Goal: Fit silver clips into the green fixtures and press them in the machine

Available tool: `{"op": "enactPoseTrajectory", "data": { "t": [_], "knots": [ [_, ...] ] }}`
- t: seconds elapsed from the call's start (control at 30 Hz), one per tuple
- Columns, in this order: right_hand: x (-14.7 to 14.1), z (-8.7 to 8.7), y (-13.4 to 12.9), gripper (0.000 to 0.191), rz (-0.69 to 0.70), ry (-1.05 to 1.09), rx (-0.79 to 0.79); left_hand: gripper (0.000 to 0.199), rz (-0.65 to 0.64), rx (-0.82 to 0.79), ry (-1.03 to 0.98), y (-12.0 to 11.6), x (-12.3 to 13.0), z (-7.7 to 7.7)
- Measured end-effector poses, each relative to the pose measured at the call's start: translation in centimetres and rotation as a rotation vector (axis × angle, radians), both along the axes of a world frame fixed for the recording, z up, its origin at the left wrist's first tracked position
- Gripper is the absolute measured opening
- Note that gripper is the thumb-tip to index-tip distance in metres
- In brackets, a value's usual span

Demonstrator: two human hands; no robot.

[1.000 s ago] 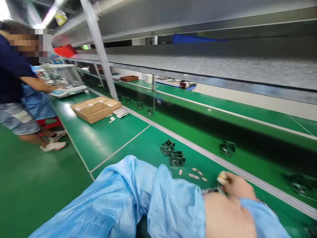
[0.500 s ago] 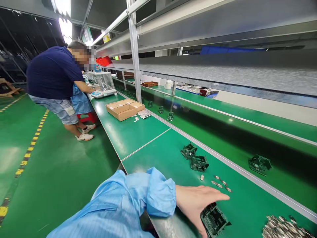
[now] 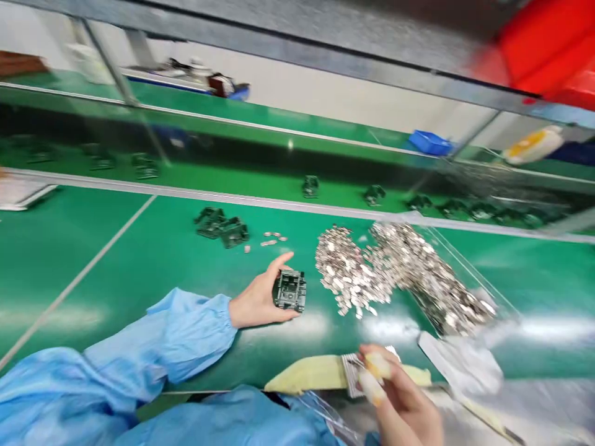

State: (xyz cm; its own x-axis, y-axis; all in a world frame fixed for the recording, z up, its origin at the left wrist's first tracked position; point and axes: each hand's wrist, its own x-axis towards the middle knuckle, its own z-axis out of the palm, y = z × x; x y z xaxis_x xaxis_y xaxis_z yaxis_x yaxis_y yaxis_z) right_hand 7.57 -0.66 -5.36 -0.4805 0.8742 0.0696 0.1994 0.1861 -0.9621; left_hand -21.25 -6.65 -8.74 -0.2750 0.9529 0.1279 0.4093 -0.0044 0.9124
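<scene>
My left hand (image 3: 260, 300) is around a dark green circuit board assembly (image 3: 290, 291) resting on the green bench, thumb on its far side and fingers on its near side. Low at the right is my right hand (image 3: 395, 390), its thumb and a finger, in whitish-yellow finger covers, pressed together; whatever they pinch is too blurred to tell. It is above a pale yellow strip (image 3: 311, 373) at the bench edge. A heap of small silvery metal parts (image 3: 353, 269) lies right of the board. Two more board assemblies (image 3: 222, 227) sit behind my left hand, with several loose metal parts (image 3: 269, 242) beside them.
A clear bag of silvery parts (image 3: 432, 279) lies at the right, near a white cloth (image 3: 465, 365). More board assemblies (image 3: 310, 186) stand along the green strip behind the rail. A blue bin (image 3: 430, 143) is farther back; a red bin (image 3: 553, 52) is upper right.
The view has swung right, bringing my right hand, the whole metal heap and the bag into sight. The other person is out of view. My left hand stays around the board.
</scene>
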Motion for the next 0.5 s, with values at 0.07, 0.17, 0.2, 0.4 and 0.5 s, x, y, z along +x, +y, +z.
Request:
{"op": "enactPoseTrajectory", "data": {
  "t": [0.07, 0.17, 0.2, 0.4, 0.5],
  "knots": [
    [-1.0, -0.2, -0.2, 0.020, -0.040, 0.057, -0.073, 0.108, -0.010, -0.053, -0.094, 0.8, 1.9, 0.4],
    [-3.1, -0.2, -0.3, 0.017, -0.152, 0.141, -0.137, 0.092, -0.059, -0.100, -0.195, 1.9, 4.6, 0.8],
    [-3.7, -0.2, -0.4, 0.015, -0.167, 0.158, -0.143, 0.082, -0.091, -0.092, -0.237, 2.2, 5.3, 0.9],
    [-4.3, -0.7, -1.0, 0.011, -0.175, 0.132, -0.134, 0.057, -0.237, -0.059, -0.578, 2.8, 7.4, 0.9],
    [-4.2, -1.1, -1.1, 0.007, -0.196, 0.077, -0.087, 0.055, -0.320, -0.110, -0.686, 2.4, 7.5, 0.8]
  ]
}}
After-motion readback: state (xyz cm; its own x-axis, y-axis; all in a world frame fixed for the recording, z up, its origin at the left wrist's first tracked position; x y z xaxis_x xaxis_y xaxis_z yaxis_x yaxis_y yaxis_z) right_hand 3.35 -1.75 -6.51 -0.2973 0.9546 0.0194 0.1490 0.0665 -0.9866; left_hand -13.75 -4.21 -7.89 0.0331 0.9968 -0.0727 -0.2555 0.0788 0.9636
